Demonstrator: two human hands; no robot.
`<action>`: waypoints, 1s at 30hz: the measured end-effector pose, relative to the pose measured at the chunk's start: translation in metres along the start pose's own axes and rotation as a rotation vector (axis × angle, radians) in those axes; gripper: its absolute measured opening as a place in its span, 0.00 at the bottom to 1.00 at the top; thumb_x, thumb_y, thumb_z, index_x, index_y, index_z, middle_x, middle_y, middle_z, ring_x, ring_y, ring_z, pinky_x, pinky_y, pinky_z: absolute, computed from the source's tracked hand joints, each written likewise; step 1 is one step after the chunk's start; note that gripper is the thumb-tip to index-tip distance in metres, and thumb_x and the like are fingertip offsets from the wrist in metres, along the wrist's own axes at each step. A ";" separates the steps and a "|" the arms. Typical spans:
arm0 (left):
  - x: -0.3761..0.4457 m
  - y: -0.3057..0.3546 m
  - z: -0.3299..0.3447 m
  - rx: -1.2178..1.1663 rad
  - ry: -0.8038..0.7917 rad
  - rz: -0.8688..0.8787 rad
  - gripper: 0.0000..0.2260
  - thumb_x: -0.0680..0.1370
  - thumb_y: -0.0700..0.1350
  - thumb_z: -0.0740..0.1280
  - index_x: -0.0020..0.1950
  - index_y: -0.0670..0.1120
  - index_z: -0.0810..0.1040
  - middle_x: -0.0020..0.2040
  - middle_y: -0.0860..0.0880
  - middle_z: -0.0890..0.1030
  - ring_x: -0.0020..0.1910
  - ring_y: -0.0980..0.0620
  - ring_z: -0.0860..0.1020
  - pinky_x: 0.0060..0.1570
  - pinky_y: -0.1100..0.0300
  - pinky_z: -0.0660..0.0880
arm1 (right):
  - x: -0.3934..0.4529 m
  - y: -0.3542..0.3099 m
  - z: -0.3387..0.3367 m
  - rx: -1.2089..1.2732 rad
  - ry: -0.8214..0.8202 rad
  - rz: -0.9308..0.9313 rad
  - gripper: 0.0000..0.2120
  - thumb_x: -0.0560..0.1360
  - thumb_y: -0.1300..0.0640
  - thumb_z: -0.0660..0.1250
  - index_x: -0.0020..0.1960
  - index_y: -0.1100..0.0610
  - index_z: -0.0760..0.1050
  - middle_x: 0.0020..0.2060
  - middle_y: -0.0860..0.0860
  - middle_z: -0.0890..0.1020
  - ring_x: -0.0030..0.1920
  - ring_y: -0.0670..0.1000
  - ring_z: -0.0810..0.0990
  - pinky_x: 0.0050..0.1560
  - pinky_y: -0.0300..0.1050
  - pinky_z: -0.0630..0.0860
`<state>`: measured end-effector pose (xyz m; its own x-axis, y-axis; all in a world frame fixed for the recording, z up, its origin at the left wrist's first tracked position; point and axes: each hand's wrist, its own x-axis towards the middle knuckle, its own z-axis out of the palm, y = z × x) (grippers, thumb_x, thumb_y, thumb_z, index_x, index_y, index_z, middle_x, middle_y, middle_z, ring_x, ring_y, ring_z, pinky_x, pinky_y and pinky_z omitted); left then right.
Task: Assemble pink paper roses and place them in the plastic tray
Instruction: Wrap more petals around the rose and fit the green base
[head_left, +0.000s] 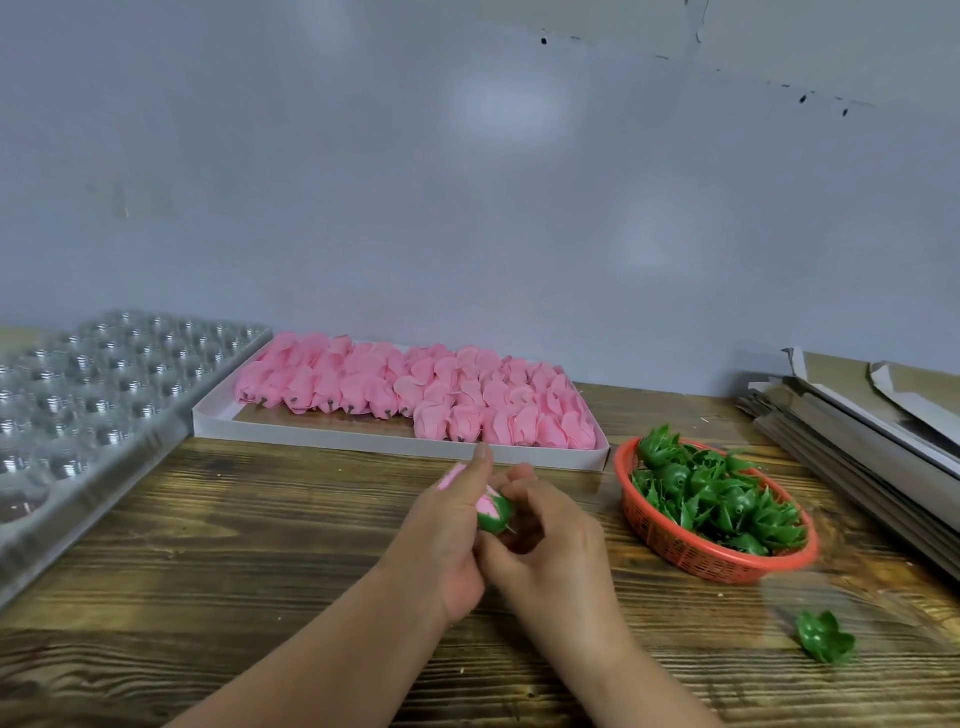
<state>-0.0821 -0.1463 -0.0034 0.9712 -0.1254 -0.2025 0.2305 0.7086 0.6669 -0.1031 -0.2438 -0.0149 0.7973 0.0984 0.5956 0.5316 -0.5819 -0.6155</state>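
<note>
1. Head view, hands: the left hand (451, 535) and the right hand (553, 545) meet over the middle of the wooden table (234, 545). Together they hold one pink paper rose (493, 512), which already sits in a green calyx.
2. Fingers: the left fingers are curled around the pink petals, with the forefinger stretched up. The right fingers are curled onto the green base of the same rose.
3. Behind the hands lies a flat white box (311, 428) filled with rows of pink rose heads (415, 387), lying on their sides.
4. At the left edge lies the clear plastic tray (104, 384) with many round cups. I cannot tell whether any cup holds a rose.
5. To the right stands a red basket (675, 551) full of green calyxes (722, 493).
6. One loose calyx (826, 638) lies on the table, near the basket, in front of it.
7. At the far right lies a stack of flat cardboard sheets (857, 426).
</note>
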 end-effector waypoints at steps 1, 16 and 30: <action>-0.001 -0.001 0.001 0.014 -0.006 0.010 0.14 0.76 0.49 0.67 0.49 0.38 0.79 0.37 0.43 0.84 0.33 0.47 0.83 0.30 0.57 0.79 | 0.001 0.000 0.000 0.022 0.000 0.009 0.10 0.65 0.59 0.73 0.45 0.50 0.78 0.37 0.44 0.81 0.37 0.43 0.79 0.39 0.40 0.76; -0.015 0.010 -0.002 0.462 -0.171 0.170 0.15 0.74 0.53 0.67 0.46 0.41 0.81 0.41 0.43 0.81 0.27 0.53 0.74 0.24 0.61 0.69 | 0.010 0.002 -0.010 1.042 -0.257 0.640 0.03 0.66 0.69 0.69 0.40 0.65 0.80 0.27 0.58 0.79 0.22 0.48 0.76 0.25 0.38 0.76; -0.029 0.036 -0.016 1.188 -0.074 0.299 0.09 0.81 0.47 0.63 0.47 0.44 0.79 0.38 0.50 0.80 0.32 0.59 0.75 0.36 0.63 0.73 | 0.008 0.007 -0.007 0.996 -0.366 0.638 0.01 0.67 0.69 0.68 0.38 0.66 0.76 0.30 0.60 0.79 0.24 0.49 0.76 0.26 0.39 0.77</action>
<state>-0.1030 -0.1059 0.0154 0.9874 -0.1331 0.0859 -0.1282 -0.3523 0.9271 -0.0949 -0.2525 -0.0107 0.9412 0.3360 -0.0358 -0.1232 0.2427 -0.9622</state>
